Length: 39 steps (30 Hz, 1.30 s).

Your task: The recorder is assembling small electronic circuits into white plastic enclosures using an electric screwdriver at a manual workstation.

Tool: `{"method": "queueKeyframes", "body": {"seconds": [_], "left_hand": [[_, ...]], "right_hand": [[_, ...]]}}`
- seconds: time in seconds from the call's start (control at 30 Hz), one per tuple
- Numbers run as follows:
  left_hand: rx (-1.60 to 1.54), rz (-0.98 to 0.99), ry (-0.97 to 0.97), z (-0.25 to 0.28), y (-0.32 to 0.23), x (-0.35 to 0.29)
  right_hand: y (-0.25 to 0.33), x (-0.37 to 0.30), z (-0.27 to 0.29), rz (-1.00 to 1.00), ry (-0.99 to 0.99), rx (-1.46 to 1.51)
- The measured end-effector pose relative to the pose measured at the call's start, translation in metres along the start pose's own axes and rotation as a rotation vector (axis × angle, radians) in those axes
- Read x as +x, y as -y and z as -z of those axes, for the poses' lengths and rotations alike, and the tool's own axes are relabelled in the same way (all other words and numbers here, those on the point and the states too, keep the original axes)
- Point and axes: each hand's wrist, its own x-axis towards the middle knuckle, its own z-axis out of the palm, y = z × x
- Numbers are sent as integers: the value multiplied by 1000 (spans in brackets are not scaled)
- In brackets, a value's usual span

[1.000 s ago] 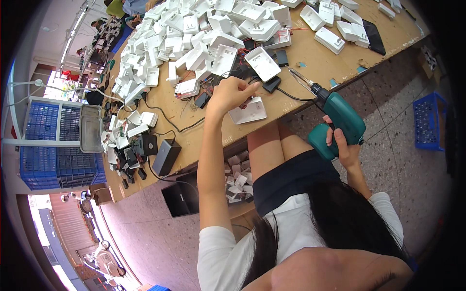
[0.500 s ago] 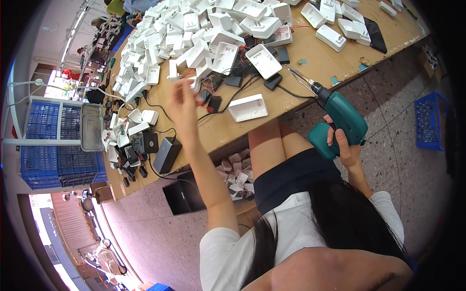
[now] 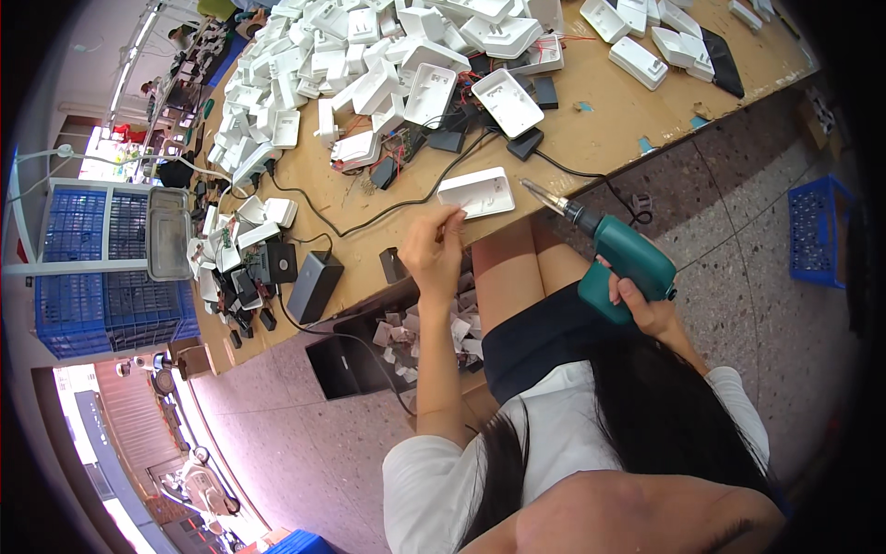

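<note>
My right hand (image 3: 643, 307) is wrapped round the grip of a green cordless screwdriver (image 3: 631, 257), held just off the table's front edge with its long metal bit pointing to the upper left. An open white plastic shell (image 3: 498, 195) lies on the table beyond that edge, left of the bit. My left hand (image 3: 434, 251) is at the shell's near left corner, fingers bent and pinched together. Whatever is between those fingertips is hidden or too small to name. Beside the left wrist, a small dark block (image 3: 392, 265) shows at the table edge.
A large heap of white shells (image 3: 341, 46) covers the far table (image 3: 591, 157). Black adapters and wires (image 3: 447, 138) lie before it. More electronics and a black power brick (image 3: 315, 286) are at left. Under the edge are a black bin (image 3: 346, 367) and scraps; a blue crate (image 3: 817, 231) stands right.
My left hand has come back from the parts near the heap to the white shell. The screwdriver has shifted left and lower, its bit closer to the shell. A dark block now shows at the edge.
</note>
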Motion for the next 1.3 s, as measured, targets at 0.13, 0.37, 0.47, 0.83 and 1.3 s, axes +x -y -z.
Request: {"method": "queueKeyframes", "body": {"seconds": [0.13, 0.37, 0.47, 0.83, 1.3], "left_hand": [[26, 50, 59, -6, -9, 3], [240, -86, 4, -36, 1, 4], [283, -53, -68, -47, 8, 2], [196, -7, -126, -20, -9, -3], [-168, 28, 343, 50, 24, -5]], "right_hand": [[2, -6, -14, -151, -27, 161], [-9, -9, -27, -237, -21, 192], [-12, -5, -35, -251, -14, 201], [-22, 10, -60, -77, -49, 169], [-32, 52, -192, -80, -367, 103]]}}
